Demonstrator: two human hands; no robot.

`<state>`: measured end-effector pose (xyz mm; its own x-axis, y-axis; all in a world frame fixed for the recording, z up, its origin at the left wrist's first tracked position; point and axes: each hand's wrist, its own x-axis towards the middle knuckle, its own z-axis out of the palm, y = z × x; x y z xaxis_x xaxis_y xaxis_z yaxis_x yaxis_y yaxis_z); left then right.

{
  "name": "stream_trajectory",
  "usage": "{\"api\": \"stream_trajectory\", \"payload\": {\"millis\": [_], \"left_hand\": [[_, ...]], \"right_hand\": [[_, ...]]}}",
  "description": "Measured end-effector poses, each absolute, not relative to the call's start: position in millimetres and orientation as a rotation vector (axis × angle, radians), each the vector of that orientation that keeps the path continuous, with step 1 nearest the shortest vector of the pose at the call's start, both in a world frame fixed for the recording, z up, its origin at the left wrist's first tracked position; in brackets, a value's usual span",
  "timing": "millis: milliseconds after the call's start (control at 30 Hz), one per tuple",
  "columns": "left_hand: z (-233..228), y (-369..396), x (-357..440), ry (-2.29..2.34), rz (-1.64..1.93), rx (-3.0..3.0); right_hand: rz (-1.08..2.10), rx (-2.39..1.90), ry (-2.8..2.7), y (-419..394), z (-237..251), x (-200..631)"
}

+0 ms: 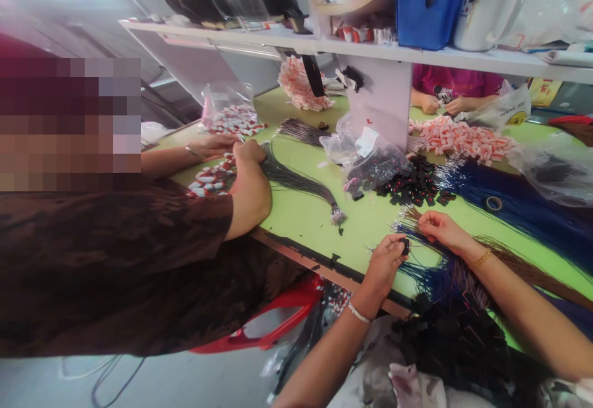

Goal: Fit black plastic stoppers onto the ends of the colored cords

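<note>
— At lower centre of the frame, what is gripped?
— A small black tag (pixel 405 246) is pinched in the left hand (pixel 384 266); blue cords (pixel 433 275) are pressed under the right hand (pixel 442 229)'s closed fingers.
— Any writing?
— None can be read; a co-worker's arm (pixel 248 192) fills the left.

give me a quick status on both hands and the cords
Left hand pinching a small black tag. Right hand on the blue cords. Co-worker's arm left of them, apart.
</note>
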<state>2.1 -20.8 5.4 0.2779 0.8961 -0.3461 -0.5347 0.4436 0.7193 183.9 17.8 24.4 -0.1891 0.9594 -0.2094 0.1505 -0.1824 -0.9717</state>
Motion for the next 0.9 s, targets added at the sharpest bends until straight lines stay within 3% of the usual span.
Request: {"api": "stream_trajectory", "payload": {"millis": [367,900], "left_hand": [[12.7,-21.5,2.7,0.824,1.012,0.521],[1.6,-14.7,8.2,0.712,1.022,0.458]], "right_hand": [[1.489,-1.358,-1.448,12.8,29.5,182.9],[0.93,-1.484,-1.767,-10.0,27.3,166.9]]}}
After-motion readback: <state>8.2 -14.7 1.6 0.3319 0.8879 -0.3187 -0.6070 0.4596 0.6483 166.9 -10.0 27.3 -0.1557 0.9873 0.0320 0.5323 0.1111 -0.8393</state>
